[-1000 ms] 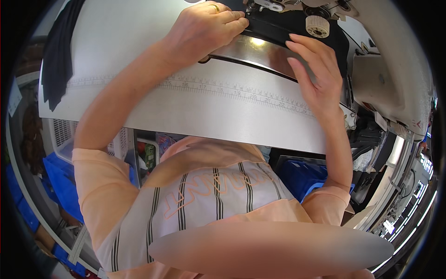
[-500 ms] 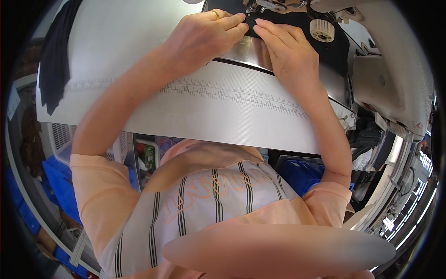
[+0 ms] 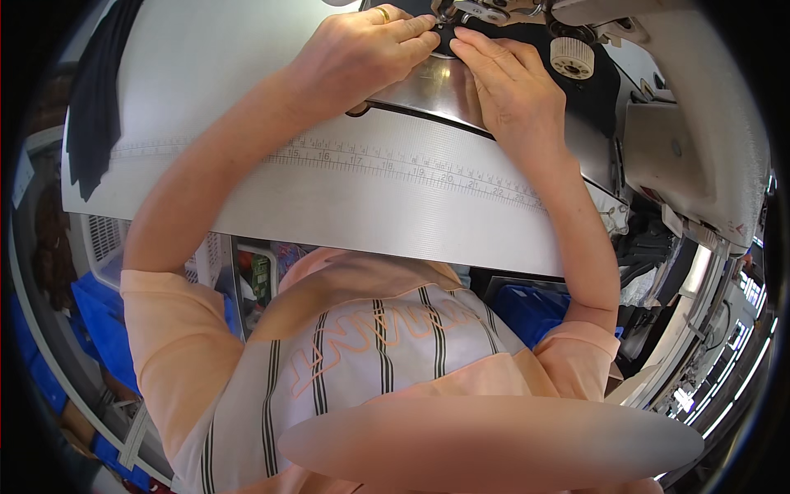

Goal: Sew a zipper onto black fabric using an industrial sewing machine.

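Observation:
A piece of black cloth (image 3: 599, 97) lies under the presser foot (image 3: 447, 11) of a sewing machine (image 3: 699, 107) and spreads to the right of it. My left hand (image 3: 355, 59) comes in from the left, its fingertips pinching or pressing the cloth's near edge just beside the foot; a gold ring is on one finger. On the other side, my right hand (image 3: 517, 89) has its fingers together, thumb and fingertips on the same cloth. A narrow gap separates the two sets of fingertips. The needle tip is too small to make out.
A white worktable (image 3: 329, 193) with a printed ruler scale runs in front of me, and a metal plate (image 3: 436, 89) is set into it. More black cloth (image 3: 97, 107) drapes over its left end. Blue bins (image 3: 105, 321) and a white basket (image 3: 105, 243) stand below.
Both hands stay at the presser foot. The cloth between them has moved slightly away from me, uncovering more of the metal plate. My left forearm has shifted a little left.

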`<state>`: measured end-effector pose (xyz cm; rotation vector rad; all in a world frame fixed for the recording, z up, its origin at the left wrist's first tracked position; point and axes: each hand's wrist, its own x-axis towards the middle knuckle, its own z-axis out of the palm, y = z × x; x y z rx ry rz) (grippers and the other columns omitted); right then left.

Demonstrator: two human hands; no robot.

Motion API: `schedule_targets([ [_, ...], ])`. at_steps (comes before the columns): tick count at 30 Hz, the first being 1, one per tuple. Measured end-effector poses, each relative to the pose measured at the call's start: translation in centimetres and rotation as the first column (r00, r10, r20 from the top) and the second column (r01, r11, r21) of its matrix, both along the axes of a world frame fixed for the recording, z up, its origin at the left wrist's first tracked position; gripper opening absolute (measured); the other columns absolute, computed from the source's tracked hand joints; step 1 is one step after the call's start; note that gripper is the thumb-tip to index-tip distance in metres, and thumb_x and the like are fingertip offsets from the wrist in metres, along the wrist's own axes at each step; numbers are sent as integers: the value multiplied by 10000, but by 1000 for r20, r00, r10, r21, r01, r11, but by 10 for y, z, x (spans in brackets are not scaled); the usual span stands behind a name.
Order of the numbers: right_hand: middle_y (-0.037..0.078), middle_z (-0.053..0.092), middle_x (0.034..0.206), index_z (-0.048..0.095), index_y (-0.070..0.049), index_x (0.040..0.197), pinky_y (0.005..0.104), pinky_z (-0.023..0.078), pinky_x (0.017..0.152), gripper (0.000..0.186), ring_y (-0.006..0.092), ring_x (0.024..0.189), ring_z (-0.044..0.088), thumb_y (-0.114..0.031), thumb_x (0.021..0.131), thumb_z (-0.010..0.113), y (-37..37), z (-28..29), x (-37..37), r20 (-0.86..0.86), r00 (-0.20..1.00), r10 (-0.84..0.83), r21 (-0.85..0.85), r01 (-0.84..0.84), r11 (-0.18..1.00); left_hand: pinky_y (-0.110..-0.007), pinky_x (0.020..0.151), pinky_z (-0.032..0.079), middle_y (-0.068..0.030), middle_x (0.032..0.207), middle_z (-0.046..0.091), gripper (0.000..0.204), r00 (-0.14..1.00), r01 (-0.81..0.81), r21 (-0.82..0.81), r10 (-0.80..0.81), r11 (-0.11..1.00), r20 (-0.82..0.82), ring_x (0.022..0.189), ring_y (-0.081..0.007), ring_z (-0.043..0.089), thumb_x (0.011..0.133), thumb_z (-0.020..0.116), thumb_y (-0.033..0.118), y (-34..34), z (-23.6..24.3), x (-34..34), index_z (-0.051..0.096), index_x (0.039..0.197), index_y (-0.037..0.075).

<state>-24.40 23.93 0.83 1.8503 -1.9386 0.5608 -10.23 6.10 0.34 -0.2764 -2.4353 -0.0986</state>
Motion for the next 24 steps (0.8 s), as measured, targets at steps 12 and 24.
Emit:
schedule_targets([
  [12,-26,697,1132,695,-120,1110,285,560,756,288,211,913,650,-57,831,655,1,1,-3,33,999,-3,17,2,1000,-280,788,559,-76,1151,691,349,999,-45,-5,46,999,25,949,-207,680,768,696,57,-1,-4,0,687,1116,37],
  [24,80,603,866,671,-48,1000,375,470,683,215,278,789,572,-55,787,703,92,61,8,311,949,-42,356,-76,931,-370,954,465,-49,1195,658,349,987,-104,-113,117,988,107,1073,-219,611,788,697,65,-15,11,3,681,1136,66],
])
